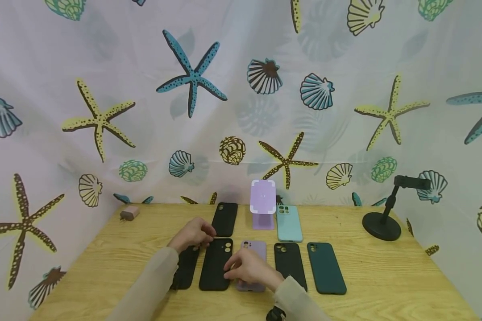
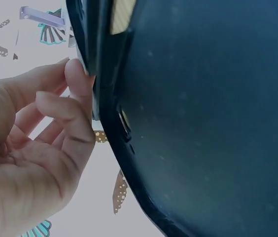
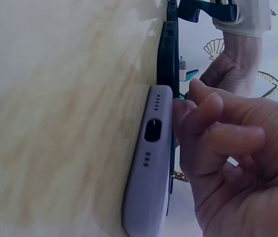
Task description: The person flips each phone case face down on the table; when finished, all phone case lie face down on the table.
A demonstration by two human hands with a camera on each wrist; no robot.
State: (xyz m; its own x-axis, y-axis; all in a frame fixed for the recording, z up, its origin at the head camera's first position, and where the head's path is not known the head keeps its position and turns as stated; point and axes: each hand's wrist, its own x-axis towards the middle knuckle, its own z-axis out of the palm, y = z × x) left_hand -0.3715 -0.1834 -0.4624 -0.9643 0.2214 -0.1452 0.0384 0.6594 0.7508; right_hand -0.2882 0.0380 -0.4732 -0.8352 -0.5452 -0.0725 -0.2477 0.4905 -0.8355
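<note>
Several phone cases lie on a wooden table. In the head view my left hand (image 1: 193,233) is at the upper left corner of a black phone case (image 1: 214,267), partly over another black phone case (image 1: 188,267) at the left end. Its bent fingertips meet a dark case edge in the left wrist view, where a large dark case (image 2: 218,118) fills the right side. My right hand (image 1: 251,268) hovers over a lilac phone case (image 1: 257,248), fingertips by the black case's lower right edge. Its fingers are loosely bent in the right wrist view, beside the lilac case's port end; contact is unclear.
Right of the hands lie a black case (image 1: 290,265) and a dark teal case (image 1: 326,267). Behind are another black case (image 1: 225,219), a lilac stand (image 1: 263,198) and a light blue case (image 1: 289,224). A black stand (image 1: 381,226) and a pink charger (image 1: 130,212) flank them.
</note>
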